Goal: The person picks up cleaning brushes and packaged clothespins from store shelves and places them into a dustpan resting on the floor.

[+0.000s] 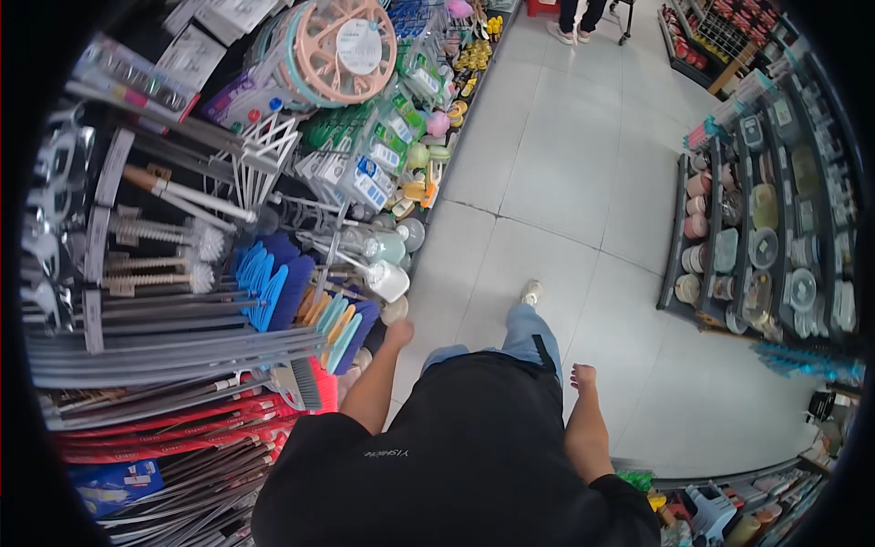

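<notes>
My left hand hangs at my side, beside the shelf with brooms and brushes. Its fingers point away from view, so their position is hidden, and nothing is seen sticking out of it. Nearest to it are a white toilet brush holder and the broom heads in blue, orange and teal. On the other side, my right hand swings low over the floor tiles. Its fingers are loosely bent and slightly apart, with nothing visible in them.
Pale tiled floor runs ahead between shelves. Pink round hangers hang at upper left. Plastic containers fill the right shelf. A person's legs and a cart wheel show at the far end. Red-wrapped poles lie lower left.
</notes>
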Tool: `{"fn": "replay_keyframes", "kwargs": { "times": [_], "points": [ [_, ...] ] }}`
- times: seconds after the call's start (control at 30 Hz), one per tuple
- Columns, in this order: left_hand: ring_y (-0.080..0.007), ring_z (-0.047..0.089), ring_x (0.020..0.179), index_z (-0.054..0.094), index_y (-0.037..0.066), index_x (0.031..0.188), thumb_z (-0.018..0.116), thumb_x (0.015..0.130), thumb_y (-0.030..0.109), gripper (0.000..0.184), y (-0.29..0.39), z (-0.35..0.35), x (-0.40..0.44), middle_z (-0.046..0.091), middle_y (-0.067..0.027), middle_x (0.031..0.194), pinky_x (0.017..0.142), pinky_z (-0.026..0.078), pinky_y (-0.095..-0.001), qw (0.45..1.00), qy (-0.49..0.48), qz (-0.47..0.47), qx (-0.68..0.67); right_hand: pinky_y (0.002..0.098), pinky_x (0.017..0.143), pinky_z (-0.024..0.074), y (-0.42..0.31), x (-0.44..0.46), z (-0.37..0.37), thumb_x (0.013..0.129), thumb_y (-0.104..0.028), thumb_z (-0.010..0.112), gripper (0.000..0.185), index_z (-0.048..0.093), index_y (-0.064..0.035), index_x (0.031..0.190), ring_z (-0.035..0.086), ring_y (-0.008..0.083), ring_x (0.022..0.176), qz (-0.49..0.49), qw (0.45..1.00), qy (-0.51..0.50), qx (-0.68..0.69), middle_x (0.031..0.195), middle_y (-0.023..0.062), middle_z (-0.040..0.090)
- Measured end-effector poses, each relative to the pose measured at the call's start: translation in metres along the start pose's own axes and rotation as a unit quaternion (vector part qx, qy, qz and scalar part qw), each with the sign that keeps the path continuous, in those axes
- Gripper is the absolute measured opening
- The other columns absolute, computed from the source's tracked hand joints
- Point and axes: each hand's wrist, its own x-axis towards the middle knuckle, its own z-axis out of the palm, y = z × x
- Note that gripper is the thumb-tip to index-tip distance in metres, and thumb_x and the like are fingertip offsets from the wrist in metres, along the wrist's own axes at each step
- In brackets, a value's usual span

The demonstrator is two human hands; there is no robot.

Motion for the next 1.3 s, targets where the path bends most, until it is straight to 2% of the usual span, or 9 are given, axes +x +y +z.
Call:
{"fn": "replay_keyframes", "kwargs": {
  "times": [0.07, 0.1, 0.17, 0.27, 0.63, 0.73, 0.77, 0.87, 1.3],
  "points": [
    [-0.0387, 0.063, 0.089, 0.068, 0.000, 0.081, 0.050, 0.082, 0.021, 0.028, -0.014, 0.024, -0.014, 0.066, -0.0214, 0.091, 0.080, 0.050, -0.0480, 0.988, -0.141, -0.046, 0.044, 0.0373, 0.056, 0.0489, -0.055, 0.026, -0.016, 0.081, -0.021, 0.060, 0.025, 0.063, -0.0010, 0.097, 0.059, 0.0212, 0.064, -0.017, 1.000, -0.008, -0.014, 0.079, 0.0091, 0.062],
    [-0.0224, 0.066, 0.059, 0.067, 0.005, 0.073, 0.055, 0.079, 0.016, 0.017, -0.071, 0.068, -0.003, 0.067, -0.0110, 0.073, 0.053, 0.053, -0.0335, 0.942, -0.179, 0.173, 0.225, 0.0370, 0.055, 0.0489, -0.088, 0.040, -0.027, 0.081, -0.021, 0.060, 0.025, 0.063, -0.0009, 0.096, 0.059, 0.0210, 0.064, -0.028, 0.999, -0.009, -0.025, 0.079, 0.0091, 0.062],
    [-0.0256, 0.067, 0.063, 0.069, 0.004, 0.076, 0.055, 0.083, 0.019, 0.021, -0.017, 0.072, -0.035, 0.068, -0.0134, 0.074, 0.059, 0.054, -0.0387, 0.940, -0.224, -0.245, -0.074, 0.0326, 0.048, 0.0462, -0.144, 0.095, -0.040, 0.081, -0.020, 0.060, 0.020, 0.064, -0.0015, 0.090, 0.057, 0.0178, 0.057, -0.076, 0.991, -0.019, -0.111, 0.072, 0.0080, 0.061],
    [-0.0197, 0.064, 0.051, 0.069, 0.005, 0.075, 0.056, 0.082, 0.018, 0.020, -0.015, 0.108, -0.046, 0.066, -0.0099, 0.066, 0.046, 0.051, -0.0328, 0.931, -0.262, -0.198, -0.160, 0.0297, 0.043, 0.0422, -0.237, 0.137, -0.054, 0.080, -0.017, 0.060, 0.017, 0.064, -0.0014, 0.084, 0.054, 0.0154, 0.053, -0.122, 0.972, -0.022, -0.199, 0.068, 0.0077, 0.062],
    [-0.0190, 0.066, 0.054, 0.071, 0.007, 0.083, 0.057, 0.080, 0.018, 0.018, 0.110, 0.057, 0.033, 0.068, -0.0087, 0.070, 0.049, 0.053, -0.0342, 0.858, -0.080, -0.335, -0.382, 0.0280, 0.051, 0.0465, -0.535, 0.162, 0.092, 0.082, -0.022, 0.059, 0.023, 0.066, -0.0015, 0.091, 0.058, 0.0131, 0.060, -0.297, 0.904, -0.068, -0.301, 0.073, 0.0054, 0.065],
    [-0.0284, 0.067, 0.069, 0.070, 0.005, 0.076, 0.051, 0.077, 0.018, 0.022, 0.107, 0.022, 0.096, 0.068, -0.0138, 0.077, 0.068, 0.055, -0.0393, 0.922, -0.155, -0.290, -0.204, 0.0260, 0.051, 0.0460, -0.572, 0.128, 0.164, 0.083, -0.022, 0.060, 0.024, 0.066, -0.0009, 0.091, 0.060, 0.0119, 0.062, -0.298, 0.910, -0.155, -0.242, 0.075, 0.0057, 0.065],
    [-0.0213, 0.062, 0.050, 0.069, 0.006, 0.083, 0.052, 0.076, 0.018, 0.022, 0.088, 0.032, 0.115, 0.064, -0.0094, 0.060, 0.048, 0.050, -0.0362, 0.952, -0.115, -0.213, -0.188, 0.0258, 0.051, 0.0458, -0.578, 0.124, 0.186, 0.083, -0.022, 0.060, 0.024, 0.067, -0.0007, 0.092, 0.060, 0.0121, 0.062, -0.333, 0.889, -0.162, -0.269, 0.076, 0.0059, 0.065],
    [-0.0312, 0.066, 0.085, 0.070, 0.007, 0.083, 0.050, 0.080, 0.021, 0.024, 0.122, -0.052, 0.150, 0.068, -0.0152, 0.089, 0.077, 0.052, -0.0412, 0.906, 0.054, -0.276, -0.316, 0.0263, 0.052, 0.0452, -0.594, 0.101, 0.235, 0.081, -0.021, 0.061, 0.025, 0.068, 0.0004, 0.090, 0.060, 0.0130, 0.061, -0.369, 0.857, -0.204, -0.295, 0.074, 0.0065, 0.066],
    [-0.0187, 0.065, 0.070, 0.066, 0.005, 0.098, 0.064, 0.083, 0.015, 0.019, 0.278, -0.154, 0.212, 0.069, -0.0098, 0.083, 0.065, 0.051, -0.0297, 0.830, 0.284, -0.272, -0.396, 0.0377, 0.066, 0.0487, -0.669, 0.188, 0.343, 0.081, -0.030, 0.062, 0.031, 0.069, -0.0007, 0.085, 0.063, 0.0267, 0.071, -0.391, 0.694, -0.294, -0.529, 0.074, 0.0147, 0.066]
  ]
}}
